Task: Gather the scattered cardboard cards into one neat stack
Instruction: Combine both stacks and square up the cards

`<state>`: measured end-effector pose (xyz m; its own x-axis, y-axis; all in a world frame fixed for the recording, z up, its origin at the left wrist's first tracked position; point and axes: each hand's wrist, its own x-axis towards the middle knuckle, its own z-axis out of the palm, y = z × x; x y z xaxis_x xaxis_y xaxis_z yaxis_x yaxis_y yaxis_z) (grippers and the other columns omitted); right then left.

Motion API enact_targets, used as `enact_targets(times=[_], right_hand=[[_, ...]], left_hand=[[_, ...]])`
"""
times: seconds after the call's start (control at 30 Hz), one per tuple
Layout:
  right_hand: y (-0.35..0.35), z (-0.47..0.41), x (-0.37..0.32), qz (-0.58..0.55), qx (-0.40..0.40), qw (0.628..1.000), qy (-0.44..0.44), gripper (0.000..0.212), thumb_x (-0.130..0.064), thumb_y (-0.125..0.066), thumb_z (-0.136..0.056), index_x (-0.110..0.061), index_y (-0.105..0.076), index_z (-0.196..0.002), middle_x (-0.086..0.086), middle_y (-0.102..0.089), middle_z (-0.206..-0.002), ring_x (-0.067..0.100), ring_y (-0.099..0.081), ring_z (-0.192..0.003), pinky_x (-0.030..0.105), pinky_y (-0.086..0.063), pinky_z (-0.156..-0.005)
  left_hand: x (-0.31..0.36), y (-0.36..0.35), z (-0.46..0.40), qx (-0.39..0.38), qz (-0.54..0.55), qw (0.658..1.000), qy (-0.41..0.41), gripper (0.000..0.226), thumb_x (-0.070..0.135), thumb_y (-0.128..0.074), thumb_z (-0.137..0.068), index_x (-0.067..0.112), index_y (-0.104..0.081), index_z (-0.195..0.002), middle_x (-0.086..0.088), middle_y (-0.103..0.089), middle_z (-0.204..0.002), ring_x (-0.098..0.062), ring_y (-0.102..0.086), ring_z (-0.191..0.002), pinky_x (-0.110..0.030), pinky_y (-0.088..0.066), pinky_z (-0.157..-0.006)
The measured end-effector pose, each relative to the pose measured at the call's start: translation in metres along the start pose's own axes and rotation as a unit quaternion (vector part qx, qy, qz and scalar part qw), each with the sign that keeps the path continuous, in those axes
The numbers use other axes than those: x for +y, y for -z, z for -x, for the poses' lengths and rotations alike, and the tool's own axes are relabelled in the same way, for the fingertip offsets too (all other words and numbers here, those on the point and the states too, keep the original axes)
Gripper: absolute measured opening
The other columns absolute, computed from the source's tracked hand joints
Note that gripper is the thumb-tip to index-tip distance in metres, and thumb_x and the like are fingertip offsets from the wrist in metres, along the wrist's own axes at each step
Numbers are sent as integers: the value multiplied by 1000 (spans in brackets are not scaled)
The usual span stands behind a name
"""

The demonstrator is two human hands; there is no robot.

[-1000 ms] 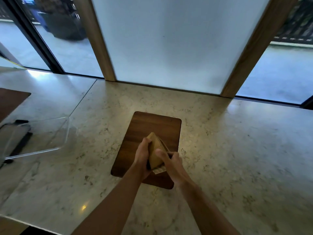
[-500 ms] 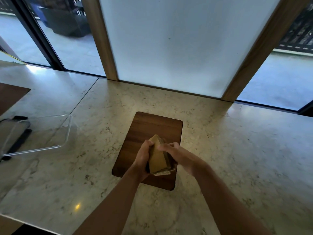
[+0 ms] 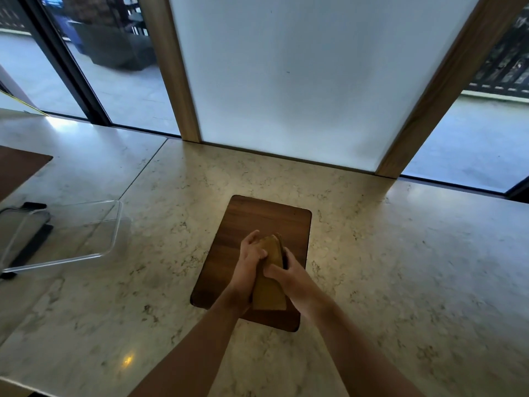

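A stack of tan cardboard cards (image 3: 269, 293) is held between both hands over the dark wooden board (image 3: 263, 219) in the middle of the stone counter. My left hand (image 3: 248, 260) presses the stack's left side. Across from it, my right hand (image 3: 287, 272) grips the right side with its fingers over the top face. The stack's near end points toward me and its far end rises between the fingers. No loose cards lie on the board or the counter.
A clear glass dish (image 3: 65, 233) sits at the left on the counter (image 3: 400, 267), with a dark object (image 3: 31, 245) under it. Another brown board (image 3: 20, 170) shows at the far left edge. A frosted window panel (image 3: 300, 81) stands behind the counter.
The stack was standing more upright with a pale card edge showing at its base; now it lies flatter, longer toward me, and my right hand has shifted from the top to its right side.
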<state>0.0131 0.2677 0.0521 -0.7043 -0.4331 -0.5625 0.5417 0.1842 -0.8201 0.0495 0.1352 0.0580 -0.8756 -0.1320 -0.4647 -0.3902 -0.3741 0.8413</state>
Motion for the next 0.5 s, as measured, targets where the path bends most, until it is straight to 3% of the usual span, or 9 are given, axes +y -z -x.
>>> enact_targets(times=[0.1,0.17,0.23,0.3,0.5], right_hand=[[14,-15,7,13,-21,997,70,102,-42,-93,-66,-44,-34,-149,-2,-68,-126,21,-72,-110,38,-62,-82],[23,-45,19,27,-22,991,125,103,-35,-95,-66,-49,-32,-147,-4,-67,-130,26,-67,-120,43,-61,-89],[32,-69,36,49,-29,980,192,105,-18,-92,-70,-48,-29,-149,0,-61,-137,32,-62,-126,46,-58,-94],[38,-81,49,80,-32,971,221,111,-5,-88,-71,-42,-23,-153,-1,-58,-141,32,-60,-129,41,-58,-96],[42,-107,75,112,-97,948,282,125,-9,-93,-68,-37,-11,-158,-4,-46,-154,25,-53,-138,36,-52,-105]], left_hand=[[-9,11,-17,-30,-54,995,-75,74,31,-60,-82,70,-35,-140,4,-56,-134,-29,-68,-111,-42,-65,-79],[-21,23,-47,-78,-80,985,-135,93,22,-65,-79,75,-24,-144,13,-66,-129,-26,-70,-116,-45,-64,-87],[-36,36,-73,-118,-120,967,-192,104,11,-66,-78,69,-17,-150,18,-64,-133,-25,-65,-126,-42,-61,-92],[-48,44,-83,-141,-154,951,-228,108,5,-66,-80,62,-12,-155,19,-57,-141,-25,-60,-132,-37,-59,-96],[-84,70,-110,-200,-194,920,-275,119,13,-75,-81,43,6,-163,22,-44,-157,-15,-53,-140,-22,-49,-107]])
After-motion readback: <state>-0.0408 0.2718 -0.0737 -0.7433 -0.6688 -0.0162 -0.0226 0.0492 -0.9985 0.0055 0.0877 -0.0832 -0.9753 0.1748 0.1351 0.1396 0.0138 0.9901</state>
